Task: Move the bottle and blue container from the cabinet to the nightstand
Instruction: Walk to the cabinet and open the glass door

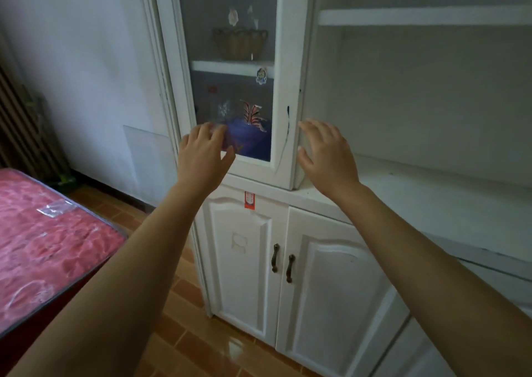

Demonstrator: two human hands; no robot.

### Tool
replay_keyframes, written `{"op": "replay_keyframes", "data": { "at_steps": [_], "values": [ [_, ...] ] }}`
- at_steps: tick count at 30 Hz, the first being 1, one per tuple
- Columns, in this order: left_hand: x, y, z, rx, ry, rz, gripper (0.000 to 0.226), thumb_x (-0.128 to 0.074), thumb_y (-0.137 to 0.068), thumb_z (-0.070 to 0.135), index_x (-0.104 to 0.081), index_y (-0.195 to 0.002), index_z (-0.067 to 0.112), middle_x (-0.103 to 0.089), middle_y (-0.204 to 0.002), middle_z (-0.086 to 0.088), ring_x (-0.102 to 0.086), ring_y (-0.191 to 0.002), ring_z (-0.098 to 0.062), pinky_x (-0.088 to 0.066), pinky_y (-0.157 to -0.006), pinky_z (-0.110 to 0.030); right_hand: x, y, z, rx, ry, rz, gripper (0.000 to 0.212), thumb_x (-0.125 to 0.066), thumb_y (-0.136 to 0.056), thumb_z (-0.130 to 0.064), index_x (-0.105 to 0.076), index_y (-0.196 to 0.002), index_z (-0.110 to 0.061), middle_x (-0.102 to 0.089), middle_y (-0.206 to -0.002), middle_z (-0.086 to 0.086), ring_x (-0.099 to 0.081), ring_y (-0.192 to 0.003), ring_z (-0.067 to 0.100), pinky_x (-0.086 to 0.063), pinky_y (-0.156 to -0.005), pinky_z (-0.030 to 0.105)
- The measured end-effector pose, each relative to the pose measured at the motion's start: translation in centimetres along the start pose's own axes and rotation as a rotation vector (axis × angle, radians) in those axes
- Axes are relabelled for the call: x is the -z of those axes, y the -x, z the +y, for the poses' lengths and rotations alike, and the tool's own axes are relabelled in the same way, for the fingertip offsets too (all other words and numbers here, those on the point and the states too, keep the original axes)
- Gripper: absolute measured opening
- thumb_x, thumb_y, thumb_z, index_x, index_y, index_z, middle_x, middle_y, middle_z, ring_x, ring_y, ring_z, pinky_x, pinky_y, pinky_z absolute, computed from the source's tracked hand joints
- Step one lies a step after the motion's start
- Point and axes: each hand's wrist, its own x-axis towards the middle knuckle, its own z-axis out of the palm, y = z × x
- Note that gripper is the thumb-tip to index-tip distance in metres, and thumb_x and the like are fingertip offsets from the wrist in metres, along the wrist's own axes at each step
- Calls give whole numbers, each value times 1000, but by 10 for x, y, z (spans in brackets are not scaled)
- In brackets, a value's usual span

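I am viewing a white cabinet [288, 227] on tiled floor [184, 330]. Behind its glass door [230, 88], the blue container [247, 137] is sitting, blurred. Left hand [201, 157] and right hand [328, 155] are hovering before it, fingers spread. I cannot make out the bottle.

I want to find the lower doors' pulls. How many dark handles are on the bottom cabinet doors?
2: a left handle and a right handle, side by side where the doors meet. Others may be outside the frame.

A home bedroom; a red mattress [43, 241] lies beside a white glass-doored cabinet [241, 232]; tiled floor [184, 342] below.
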Motion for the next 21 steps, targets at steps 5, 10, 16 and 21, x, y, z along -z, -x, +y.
{"op": "replay_keyframes", "data": {
  "at_steps": [5, 10, 16, 21],
  "values": [
    [8, -40, -3, -8, -65, 21, 39, -50, -88, 28, -47, -124, 13, -52, -129, -14, -44, -120, -34, -37, -100, -47, 5, -28, 7, 0, 32, 14, 45, -42, -93, -22, -37, -137, -10, -39, -145, 12, -32, -134, 28, -28, -110, 42],
    [6, -61, -6, -40, -74, 32, 35, -50, -89, 28, -48, -120, 14, -49, -133, -13, -43, -122, -34, -38, -102, -48, 1, -48, 14, 9, 52, 6, 45, -41, -93, -21, -37, -136, -10, -39, -145, 12, -33, -133, 27, -29, -108, 40],
    [-8, -75, -15, -24, -69, 10, 38, -50, -90, 29, -46, -125, 15, -48, -135, -12, -41, -125, -33, -37, -104, -48, -9, -73, 27, -5, 51, -9, 48, -40, -93, -20, -32, -138, -9, -36, -147, 13, -30, -135, 29, -28, -109, 41],
    [-20, -84, -20, -2, -62, -30, 44, -48, -91, 30, -42, -131, 14, -46, -138, -12, -39, -128, -32, -34, -105, -46, -19, -90, 34, -43, 34, -48, 54, -38, -94, -24, -20, -143, -10, -21, -154, 11, -19, -141, 26, -23, -112, 40]
  ]
}}
